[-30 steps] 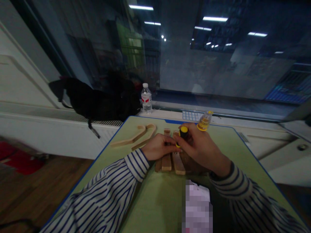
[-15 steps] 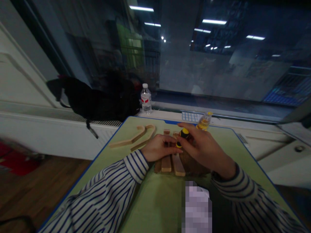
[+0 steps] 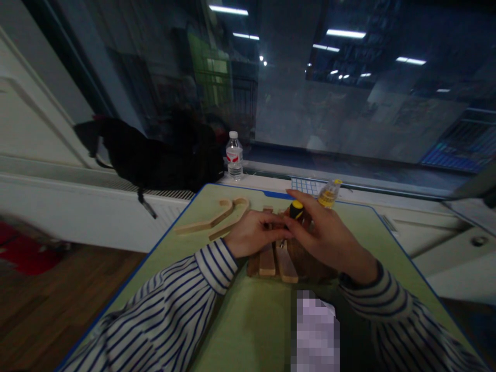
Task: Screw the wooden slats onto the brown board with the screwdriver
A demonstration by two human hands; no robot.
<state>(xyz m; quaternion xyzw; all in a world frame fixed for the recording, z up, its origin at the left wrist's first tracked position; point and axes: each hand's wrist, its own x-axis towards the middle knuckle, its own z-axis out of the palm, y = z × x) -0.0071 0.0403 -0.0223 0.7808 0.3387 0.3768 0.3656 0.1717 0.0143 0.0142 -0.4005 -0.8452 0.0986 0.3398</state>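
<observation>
My right hand point(image 3: 333, 240) is closed around the black and yellow handle of a screwdriver point(image 3: 296, 208), held roughly upright. From the left, my left hand point(image 3: 253, 235) pinches low on the screwdriver with thumb and fingertips, which hide much of its lower end. Beneath the hands lie two wooden strips, a left strip point(image 3: 267, 263) and a slightly slanted right strip point(image 3: 287, 266). They rest on a dark brown piece point(image 3: 310, 263), partly in my right hand's shadow. A small shiny spot shows on the right strip below my fingers; I cannot make out what it is.
Two hook-shaped wooden pieces point(image 3: 205, 226) lie at the table's back left. A clear bottle with yellow contents point(image 3: 328, 195) stands behind my right hand. On the sill are a water bottle point(image 3: 234, 157) and a black bag point(image 3: 155, 160). A pixelated patch point(image 3: 318, 330) covers something in front.
The screwdriver handle has turned or tilted slightly, and its lower yellow part is now hidden by my fingers. My hands stay nearly in place; the whole view has shifted a little.
</observation>
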